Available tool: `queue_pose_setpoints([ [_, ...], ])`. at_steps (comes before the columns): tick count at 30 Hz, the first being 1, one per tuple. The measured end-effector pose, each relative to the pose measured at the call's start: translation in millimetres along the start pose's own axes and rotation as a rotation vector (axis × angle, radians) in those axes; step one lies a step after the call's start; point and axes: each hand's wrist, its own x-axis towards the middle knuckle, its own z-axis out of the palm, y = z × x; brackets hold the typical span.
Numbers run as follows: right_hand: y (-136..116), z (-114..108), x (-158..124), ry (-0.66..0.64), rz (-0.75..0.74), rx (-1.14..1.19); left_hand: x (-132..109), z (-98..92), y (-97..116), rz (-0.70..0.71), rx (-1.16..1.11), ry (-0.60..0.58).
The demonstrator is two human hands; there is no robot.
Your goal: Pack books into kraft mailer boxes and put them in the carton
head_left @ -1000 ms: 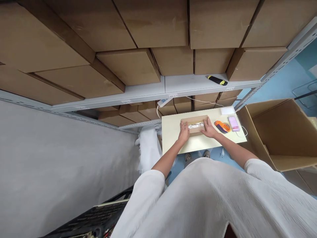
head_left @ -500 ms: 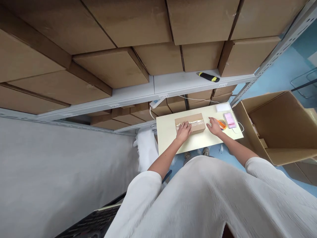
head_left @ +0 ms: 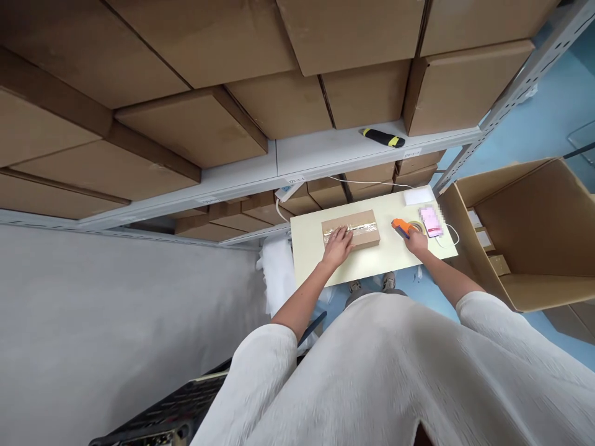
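A small brown cardboard box (head_left: 357, 228) with clear tape along its top lies on a pale yellow table (head_left: 325, 260). My left hand (head_left: 338, 245) rests flat on the box's left end, fingers spread. My right hand (head_left: 416, 241) is closed around the orange tape dispenser (head_left: 400, 225) to the right of the box. A pink phone (head_left: 431, 220) with a white cable lies just beyond the dispenser.
Grey metal shelving (head_left: 325, 155) stacked with brown cartons rises behind the table; a black and yellow knife (head_left: 382, 137) lies on it. A white pad (head_left: 418, 196) sits at the table's far corner. A large open carton (head_left: 525, 235) stands on the right, a black crate (head_left: 153, 415) at lower left.
My right hand left the box, moved right and took hold of the orange tape dispenser. My left hand stayed on the box.
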Motion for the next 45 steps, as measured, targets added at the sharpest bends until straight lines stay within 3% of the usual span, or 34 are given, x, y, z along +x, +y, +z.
queue_pose_setpoints([
  [8, 3, -13, 3, 0.056, -0.03, 0.075, 2, -1.8, -1, 0.004, 0.009, -0.005],
  [13, -2, -56, 3, 0.093, 0.007, 0.182, 2, -1.2, -1, 0.024, 0.009, 0.03],
  [16, -13, -91, 2, 0.108, -0.135, 0.337, 2, -0.9, -2, 0.037, 0.014, 0.049],
  [19, -37, -120, 1, 0.107, -0.309, 0.547, 2, -0.9, -1, 0.054, 0.015, 0.066],
  [22, -77, -134, 1, 0.081, -0.421, 0.715, 1, -0.6, 0, 0.06, 0.018, 0.076],
  [28, -155, -117, -1, -0.088, -0.435, 0.946, 2, 0.5, 0, 0.061, 0.009, 0.089],
  [32, -170, -112, -1, -0.046, -0.432, 0.824, 1, 0.6, -1, 0.073, -0.032, 0.099],
  [37, -161, -123, -9, -0.013, -0.408, 0.481, -1, -1.0, -1, 0.071, -0.079, 0.105],
  [45, -148, -128, -12, 0.043, -0.489, 0.158, -1, -5.3, 1, 0.072, -0.071, 0.074],
])
